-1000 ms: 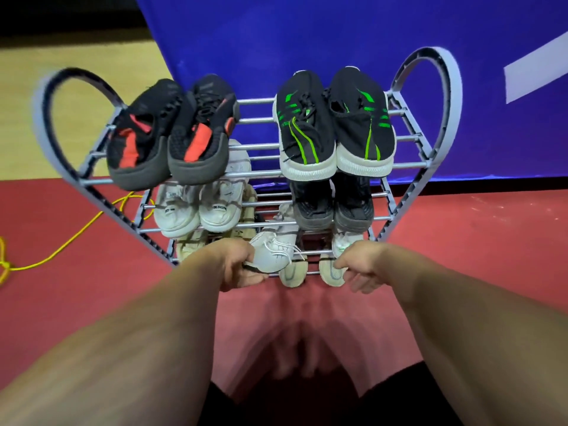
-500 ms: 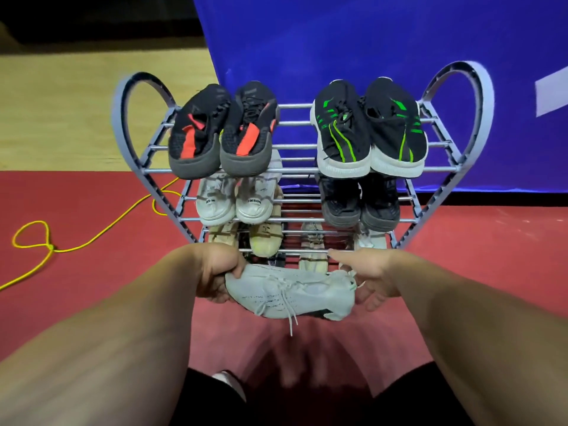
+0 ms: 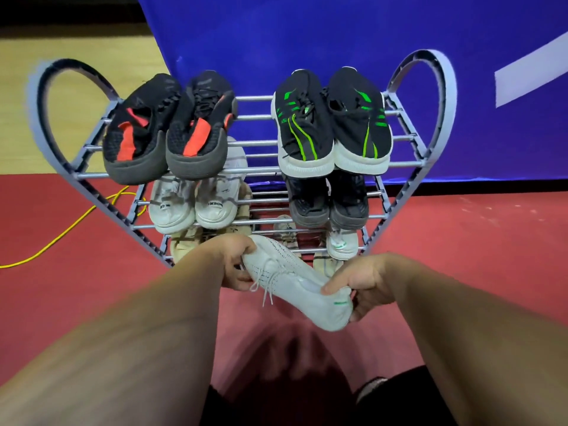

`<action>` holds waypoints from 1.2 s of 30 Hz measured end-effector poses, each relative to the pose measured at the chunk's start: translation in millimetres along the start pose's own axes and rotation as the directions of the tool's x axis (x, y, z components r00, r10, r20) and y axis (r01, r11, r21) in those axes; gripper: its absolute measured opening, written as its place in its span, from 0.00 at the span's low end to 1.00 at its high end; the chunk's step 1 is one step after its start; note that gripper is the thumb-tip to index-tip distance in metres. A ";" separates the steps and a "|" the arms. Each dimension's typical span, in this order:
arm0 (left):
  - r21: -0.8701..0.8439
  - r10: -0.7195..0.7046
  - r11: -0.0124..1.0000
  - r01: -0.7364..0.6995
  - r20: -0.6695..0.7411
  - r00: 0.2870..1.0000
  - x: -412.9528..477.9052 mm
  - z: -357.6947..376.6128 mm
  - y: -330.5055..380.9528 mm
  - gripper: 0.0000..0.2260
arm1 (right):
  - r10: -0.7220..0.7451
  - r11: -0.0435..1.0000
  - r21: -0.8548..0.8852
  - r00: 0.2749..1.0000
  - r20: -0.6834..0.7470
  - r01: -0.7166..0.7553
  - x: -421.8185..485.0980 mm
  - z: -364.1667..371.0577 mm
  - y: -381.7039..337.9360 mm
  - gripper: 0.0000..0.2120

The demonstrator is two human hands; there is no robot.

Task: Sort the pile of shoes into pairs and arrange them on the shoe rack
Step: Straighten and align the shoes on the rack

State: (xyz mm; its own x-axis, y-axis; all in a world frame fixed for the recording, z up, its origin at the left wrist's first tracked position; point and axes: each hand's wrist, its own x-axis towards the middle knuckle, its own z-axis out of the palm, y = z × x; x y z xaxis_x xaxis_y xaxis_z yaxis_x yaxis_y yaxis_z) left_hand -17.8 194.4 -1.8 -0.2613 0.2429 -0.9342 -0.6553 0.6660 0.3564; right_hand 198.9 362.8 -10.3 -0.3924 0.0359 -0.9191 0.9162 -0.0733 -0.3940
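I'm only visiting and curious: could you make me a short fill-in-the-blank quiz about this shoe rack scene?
1. The left hand and right hand grip one white knit shoe; the hands on it number ____.
2. On the top shelf of the shoe rack, the right-hand pair is black with ____ stripes.
3. The cable left of the rack is ____.

Missing words: two; green; yellow.

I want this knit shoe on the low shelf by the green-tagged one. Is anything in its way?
Likely yes: another pale shoe already lies just left of the green-tagged shoe, and a beige shoe sits right in front of it. The knit shoe, gripped by the left hand and right hand, hides the rest.
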 end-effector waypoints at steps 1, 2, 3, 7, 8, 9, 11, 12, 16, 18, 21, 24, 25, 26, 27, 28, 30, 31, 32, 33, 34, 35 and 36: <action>-0.002 0.009 1.000 -0.009 0.023 1.000 2.6 7.9 0.5 0.19 | 0.002 0.999 0.037 1.000 -0.010 -0.002 2.3 -1.7 1.2 0.18; -0.006 0.020 1.000 -0.019 0.047 0.999 5.7 15.8 0.6 0.21 | 0.004 0.997 0.081 1.000 -0.029 -0.002 5.3 -3.0 2.1 0.17; -0.001 0.032 0.999 -0.032 0.069 0.997 8.6 22.8 0.8 0.21 | 0.002 0.992 0.124 0.999 -0.051 0.004 8.1 -4.7 2.5 0.16; 0.005 0.074 0.997 -0.076 0.141 0.987 17.3 43.8 3.5 0.09 | -0.029 0.952 0.298 0.993 -0.113 0.062 21.2 -7.5 -3.8 0.15; 0.007 0.087 0.996 -0.089 0.145 0.986 20.9 47.3 3.4 0.09 | -0.036 0.932 0.352 0.990 -0.137 0.082 25.3 -6.8 -7.2 0.15; 0.012 0.100 0.995 -0.103 0.149 0.984 24.8 50.9 3.6 0.10 | -0.047 0.914 0.392 0.986 -0.161 0.108 30.1 -5.9 -10.8 0.15; 0.001 0.130 0.991 -0.132 0.149 0.980 31.3 57.6 3.0 0.11 | -0.083 0.886 0.434 0.977 -0.195 0.162 40.3 -2.3 -19.3 0.12; -0.012 0.143 0.990 -0.143 0.138 0.980 33.6 60.2 2.7 0.12 | -0.094 0.873 0.454 0.974 -0.205 0.180 45.5 0.3 -23.1 0.10; -0.059 0.193 0.980 -0.188 0.076 0.978 41.9 64.2 2.8 0.13 | -0.074 0.823 0.533 0.969 -0.236 0.193 67.3 6.1 -36.8 0.10; -0.092 0.236 0.969 -0.229 0.073 0.969 49.2 64.5 6.3 0.11 | -0.061 0.779 0.590 0.962 -0.267 0.213 77.2 6.6 -43.5 0.11; -0.142 0.276 0.954 -0.264 0.075 0.958 57.5 66.8 10.1 0.06 | -0.064 0.640 0.715 0.947 -0.314 0.280 89.0 6.5 -51.2 0.11; -0.098 0.201 0.976 -0.194 0.056 0.978 59.5 68.7 5.9 0.03 | -0.025 0.650 0.718 0.952 -0.305 0.247 92.7 8.4 -48.8 0.13; -0.061 0.162 0.986 -0.158 0.055 0.985 59.9 69.2 3.6 0.03 | -0.006 0.678 0.704 0.960 -0.280 0.210 91.0 9.2 -46.0 0.14; -0.021 0.125 0.992 -0.124 0.054 0.991 60.2 69.7 1.3 0.03 | 0.020 0.714 0.681 0.967 -0.252 0.163 87.9 9.1 -42.6 0.13; 0.008 0.095 0.995 -0.096 0.051 0.994 61.5 70.2 -0.3 0.04 | 0.055 0.752 0.649 0.971 -0.235 0.115 84.2 7.4 -38.3 0.10; 0.018 0.072 0.997 -0.073 0.046 0.996 62.1 70.8 -0.9 0.04 | 0.104 0.782 0.620 0.967 -0.232 0.065 79.5 4.3 -33.7 0.07; 0.013 0.051 0.999 -0.051 0.044 0.998 66.1 74.4 0.6 0.04 | 0.177 0.783 0.622 0.949 -0.263 0.026 74.4 -10.0 -20.3 0.14; 0.017 0.043 0.999 -0.044 0.046 0.998 68.8 76.7 1.1 0.06 | 0.191 0.755 0.655 0.943 -0.272 0.035 73.1 -18.4 -13.7 0.21; 0.023 0.034 0.999 -0.035 0.046 0.998 71.8 79.5 1.3 0.11 | 0.202 0.727 0.685 0.937 -0.286 0.052 72.2 -27.1 -7.2 0.29; 0.029 0.025 0.999 -0.026 0.042 0.999 75.8 82.1 1.2 0.15 | 0.213 0.706 0.705 0.927 -0.308 0.073 71.6 -35.0 -1.7 0.34; 0.023 0.022 0.999 -0.022 0.038 0.999 78.5 85.2 0.7 0.17 | 0.215 0.691 0.716 0.918 -0.333 0.098 70.0 -41.2 2.4 0.34; 0.004 0.026 1.000 -0.026 0.027 0.999 81.4 88.4 0.2 0.17 | 0.213 0.676 0.725 0.907 -0.363 0.131 70.9 -46.6 5.8 0.30; -0.021 0.035 0.999 -0.035 0.013 0.999 83.7 91.5 -0.5 0.16 | 0.209 0.660 0.733 0.897 -0.389 0.164 72.2 -50.8 7.7 0.24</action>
State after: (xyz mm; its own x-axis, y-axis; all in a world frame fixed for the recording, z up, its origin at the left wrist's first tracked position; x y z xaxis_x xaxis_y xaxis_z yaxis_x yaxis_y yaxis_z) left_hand 25.5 279.0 -81.5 -0.2746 0.2752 -0.9213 -0.6603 0.6426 0.3887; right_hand 181.8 415.5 -79.4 -0.1285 0.4045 -0.9055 0.4812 -0.7729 -0.4136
